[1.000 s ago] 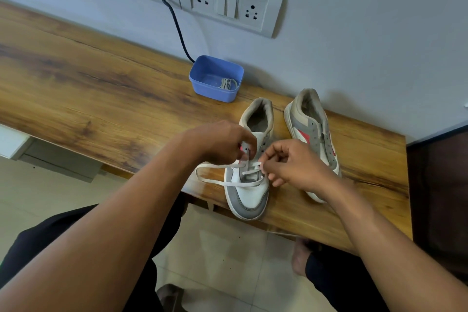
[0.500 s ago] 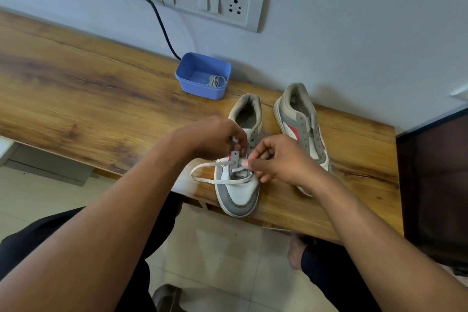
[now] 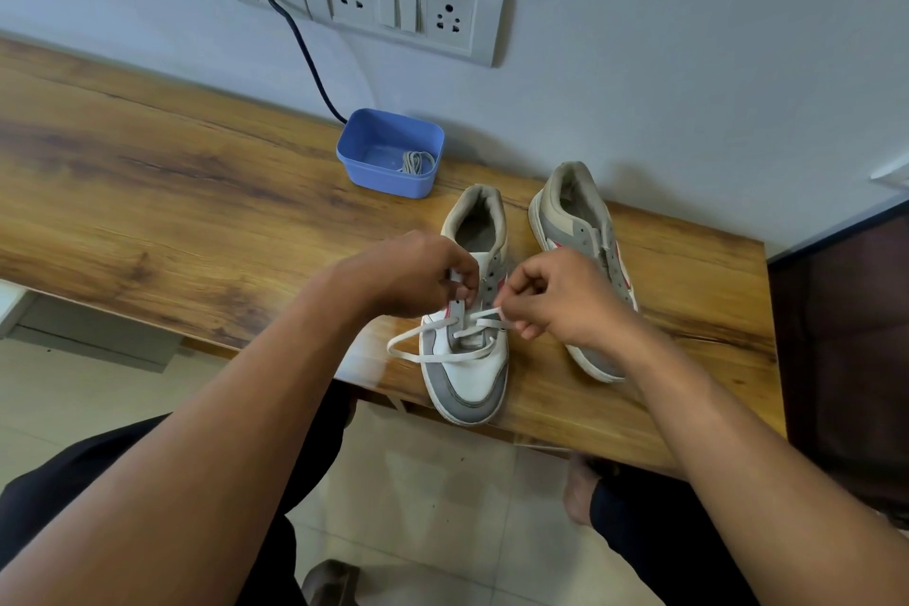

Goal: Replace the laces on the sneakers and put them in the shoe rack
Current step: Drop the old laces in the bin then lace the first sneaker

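Observation:
Two white and grey sneakers stand on the wooden table (image 3: 147, 192), toes toward me. The left sneaker (image 3: 467, 374) has a white lace (image 3: 428, 352) threaded through its lowest eyelets, with a loop hanging off its left side. My left hand (image 3: 413, 276) pinches the eyelet flap of this sneaker. My right hand (image 3: 556, 295) pinches the lace end over the tongue. The right sneaker (image 3: 575, 217) has no lace and is partly hidden behind my right hand.
A blue plastic tub (image 3: 391, 153) with a coiled grey lace (image 3: 417, 161) sits near the wall behind the sneakers. A socket panel (image 3: 398, 5) with a dark cable (image 3: 305, 54) is on the wall. The table's front edge lies just under the left sneaker's toe.
Both hands stay on the left sneaker. My right hand has drawn the lace end a little to the right, across the tongue.

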A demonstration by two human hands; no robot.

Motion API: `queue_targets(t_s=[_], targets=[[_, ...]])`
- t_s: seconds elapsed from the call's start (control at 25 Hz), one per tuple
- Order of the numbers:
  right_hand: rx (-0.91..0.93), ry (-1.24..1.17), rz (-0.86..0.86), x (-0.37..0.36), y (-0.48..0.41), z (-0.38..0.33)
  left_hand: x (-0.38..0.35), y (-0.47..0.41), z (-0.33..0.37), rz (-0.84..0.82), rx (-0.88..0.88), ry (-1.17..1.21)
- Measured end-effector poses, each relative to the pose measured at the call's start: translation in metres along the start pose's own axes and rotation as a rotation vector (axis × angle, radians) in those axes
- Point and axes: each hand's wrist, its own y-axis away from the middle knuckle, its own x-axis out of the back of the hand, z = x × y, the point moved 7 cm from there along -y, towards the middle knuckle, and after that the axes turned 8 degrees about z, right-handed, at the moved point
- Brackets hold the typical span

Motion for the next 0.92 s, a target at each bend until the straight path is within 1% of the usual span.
queue_targets(t_s=[0.04, 0.08, 0.2, 0.24, 0.36, 0.4, 0.52, 0.56, 0.6, 0.68, 0.72, 0.76, 0.84, 0.88, 0.92], targets=[[-0.005, -0.014, 0.041, 0.009, -0.002, 0.001, 0.000, 0.000, -0.001, 0.000, 0.003, 0.000], [-0.016, -0.041, 0.047, 0.013, -0.001, 0.002, 0.000, 0.000, -0.002, -0.002, 0.005, -0.001], [0.002, -0.027, -0.089, -0.010, 0.006, -0.004, 0.000, 0.000, -0.003, 0.002, 0.001, 0.001], [0.018, -0.008, -0.092, -0.014, 0.005, -0.004, 0.000, 0.000, -0.002, 0.002, 0.003, 0.007], [-0.008, -0.005, 0.025, 0.013, -0.002, 0.001, 0.000, 0.001, -0.002, 0.007, 0.007, 0.030], [-0.026, -0.014, 0.035, 0.020, -0.003, 0.003, 0.001, 0.001, -0.002, 0.011, 0.007, 0.029], [-0.022, -0.013, -0.092, -0.001, 0.007, -0.001, 0.000, 0.000, -0.003, 0.020, 0.009, 0.020], [0.002, -0.010, -0.093, -0.007, 0.007, -0.003, 0.000, 0.000, -0.003, 0.019, 0.010, 0.020], [0.020, 0.003, -0.052, -0.005, 0.005, -0.003, -0.001, 0.000, -0.002, 0.016, 0.013, 0.025], [0.036, 0.036, 0.084, 0.021, 0.000, -0.002, -0.001, 0.000, -0.002, 0.010, 0.014, 0.031], [0.025, 0.026, 0.113, 0.031, -0.001, 0.000, -0.001, 0.000, -0.003, 0.007, 0.013, 0.025], [0.006, 0.006, 0.092, 0.031, -0.001, 0.001, -0.001, 0.000, -0.004, 0.007, 0.012, 0.020], [-0.008, -0.009, -0.048, 0.008, 0.004, -0.002, -0.002, -0.001, -0.003, 0.014, 0.009, 0.008], [0.011, -0.002, -0.079, -0.002, 0.005, -0.003, -0.002, -0.001, -0.002, 0.012, 0.007, 0.007], [0.027, 0.003, -0.061, -0.005, 0.004, -0.003, -0.003, -0.001, -0.001, 0.007, 0.008, 0.011]])
